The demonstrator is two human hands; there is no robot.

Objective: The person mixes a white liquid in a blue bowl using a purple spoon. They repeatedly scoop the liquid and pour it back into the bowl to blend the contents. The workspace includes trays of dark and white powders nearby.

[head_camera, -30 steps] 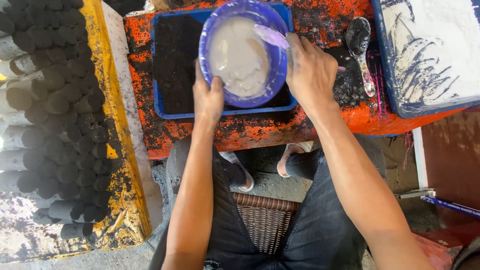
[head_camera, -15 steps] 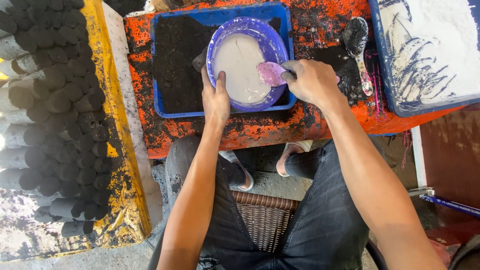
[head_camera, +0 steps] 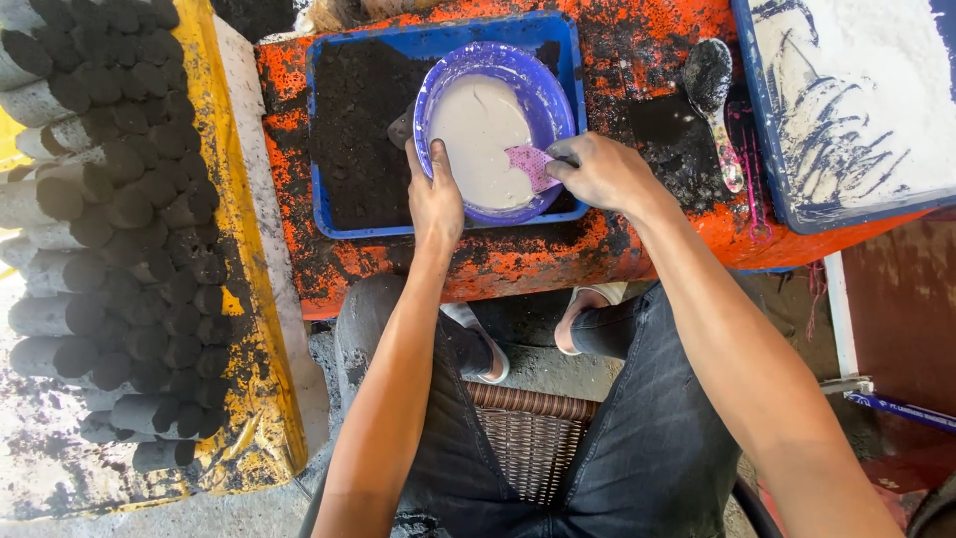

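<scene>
The left hand [head_camera: 435, 204] is gripping the near rim of a purple bowl [head_camera: 495, 130], thumb lying inside the wall, grip closed on the rim. Just beside it, the right hand [head_camera: 600, 171] is pinching a small pink scoop [head_camera: 533, 165], its grip narrow around the handle, blade dipping into the pale mix. The bowl is sitting tilted in a blue tray [head_camera: 339, 214] of dark powder (black and crumbly) on the orange surface [head_camera: 518, 264]. Farther right, a blackened spoon [head_camera: 712, 95] is lying beside a second tray [head_camera: 797, 214] holding white powder.
</scene>
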